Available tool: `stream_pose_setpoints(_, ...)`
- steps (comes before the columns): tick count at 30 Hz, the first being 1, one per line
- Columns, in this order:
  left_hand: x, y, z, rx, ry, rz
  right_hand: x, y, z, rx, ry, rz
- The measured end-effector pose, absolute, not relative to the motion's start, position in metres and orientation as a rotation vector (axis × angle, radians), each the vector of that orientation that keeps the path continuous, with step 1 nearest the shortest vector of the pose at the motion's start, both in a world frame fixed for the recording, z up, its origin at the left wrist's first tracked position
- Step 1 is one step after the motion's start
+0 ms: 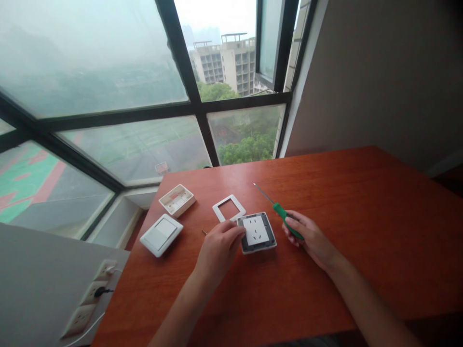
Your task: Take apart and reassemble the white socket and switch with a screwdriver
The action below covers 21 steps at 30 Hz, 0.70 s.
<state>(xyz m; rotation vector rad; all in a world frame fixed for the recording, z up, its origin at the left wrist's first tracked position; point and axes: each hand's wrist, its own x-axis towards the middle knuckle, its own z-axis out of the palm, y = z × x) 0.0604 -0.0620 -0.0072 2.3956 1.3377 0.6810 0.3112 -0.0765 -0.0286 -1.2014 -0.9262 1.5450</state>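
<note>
A wall socket [257, 231] with a white slotted face and a bare dark grey border lies face up on its box in front of me. My left hand [220, 243] is over its left edge, thumb and fingers pinched together; whatever is between the fingertips is hidden. In my right hand [307, 233], right of the socket, is a screwdriver [280, 210] with a green handle, its thin shaft pointing away to the upper left. Just behind the socket lies a white cover frame [237, 202]. A small screw-like piece [204, 232] rests left of my left hand.
On the left of the reddish-brown table [325, 193] are a white switch [161, 234] and an open white mounting box [177, 200]. Beyond the far edge stand dark-framed windows [126, 115]. Wall outlets [90, 291] with plugs are low at left.
</note>
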Motion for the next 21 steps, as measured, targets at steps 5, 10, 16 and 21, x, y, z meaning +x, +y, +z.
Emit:
stream_pose_setpoints(5,0.060,-0.062,-0.006,2.376,1.372,0.680,0.311,-0.077,-0.028,-1.202,-0.925,1.544)
stream_pose_setpoints(10,0.062,-0.069,-0.007,2.271,1.416,0.787,0.310,-0.076,-0.031,-1.203,-0.869,1.505)
stream_pose_setpoints(16,0.071,-0.080,-0.026,2.042,1.340,0.792,0.330,-0.074,-0.010,-1.335,-1.225,1.250)
stream_pose_setpoints(21,0.072,-0.075,-0.038,1.951,1.239,0.828,0.349,-0.074,0.063,-1.489,-1.680,0.713)
